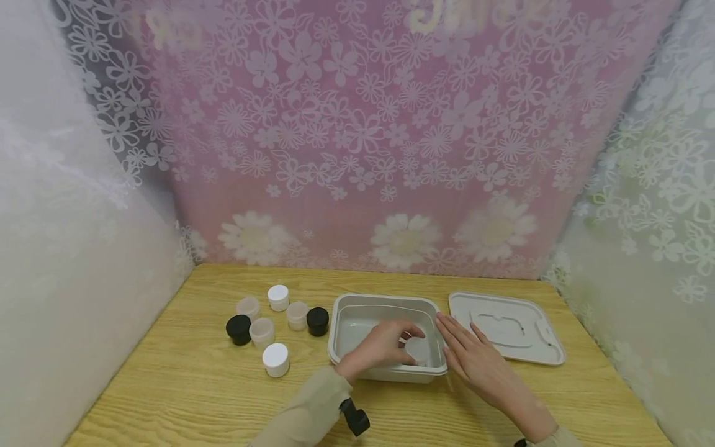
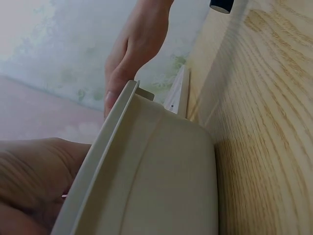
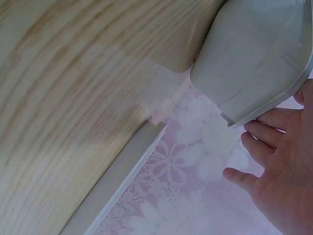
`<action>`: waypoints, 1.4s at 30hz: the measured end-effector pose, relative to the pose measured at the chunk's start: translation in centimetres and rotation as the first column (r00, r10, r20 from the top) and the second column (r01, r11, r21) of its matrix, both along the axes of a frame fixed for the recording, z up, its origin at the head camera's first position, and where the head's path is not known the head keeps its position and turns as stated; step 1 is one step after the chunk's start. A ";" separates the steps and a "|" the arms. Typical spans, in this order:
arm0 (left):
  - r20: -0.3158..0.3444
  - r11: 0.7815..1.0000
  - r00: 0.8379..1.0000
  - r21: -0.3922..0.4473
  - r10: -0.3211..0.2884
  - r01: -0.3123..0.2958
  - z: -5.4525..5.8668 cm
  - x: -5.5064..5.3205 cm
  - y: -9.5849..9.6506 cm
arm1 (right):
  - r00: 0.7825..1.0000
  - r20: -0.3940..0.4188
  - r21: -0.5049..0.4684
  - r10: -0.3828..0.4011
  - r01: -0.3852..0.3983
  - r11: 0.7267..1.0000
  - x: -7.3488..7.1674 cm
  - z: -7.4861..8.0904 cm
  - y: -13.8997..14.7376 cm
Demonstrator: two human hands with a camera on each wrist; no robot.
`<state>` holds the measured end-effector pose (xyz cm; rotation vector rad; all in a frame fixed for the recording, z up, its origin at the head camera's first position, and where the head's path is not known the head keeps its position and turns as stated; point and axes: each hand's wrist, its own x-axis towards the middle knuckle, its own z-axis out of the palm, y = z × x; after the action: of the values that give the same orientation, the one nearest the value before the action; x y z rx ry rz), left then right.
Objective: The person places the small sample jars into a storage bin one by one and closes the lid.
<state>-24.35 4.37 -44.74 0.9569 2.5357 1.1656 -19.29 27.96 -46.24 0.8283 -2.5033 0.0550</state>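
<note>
2 black jars [image 1: 238, 330], 6 pale jars [image 1: 416, 351], 1 bin [image 1: 354, 331], 1 lid [image 1: 503, 329].

A curtained booth — floral sheets [image 1: 357, 155] flank and back a wood-grain table [image 1: 190, 385].

The small round jar [image 1: 416, 352], pale and whitish, is inside the light grey rectangular tub [image 1: 396, 375], near its right near corner; this tub is open on top and stands upright
</note>
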 end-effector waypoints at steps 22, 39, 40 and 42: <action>0.097 0.997 0.994 -0.058 -0.047 0.053 0.0 -0.7 0.5 | 1.000 0.009 -0.010 -0.009 0.009 1.000 0.1 0.3 -0.3; 0.100 0.847 0.994 0.524 0.034 -0.082 1.6 -0.8 -2.1 | 1.000 0.004 -0.010 -0.010 0.010 1.000 0.1 0.2 -0.2; 0.102 0.838 0.994 0.538 0.040 -0.089 1.7 -0.8 -2.4 | 1.000 -0.001 -0.008 -0.005 0.005 1.000 0.1 0.2 -0.2; 0.109 0.822 0.993 0.561 0.045 -0.099 1.9 -0.7 -3.0 | 1.000 -0.002 -0.012 0.003 -0.003 1.000 0.0 0.1 -0.1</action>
<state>-25.07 1.35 -42.84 0.8867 2.1939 2.0061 -19.28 27.85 -46.11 0.8268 -2.4971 0.0702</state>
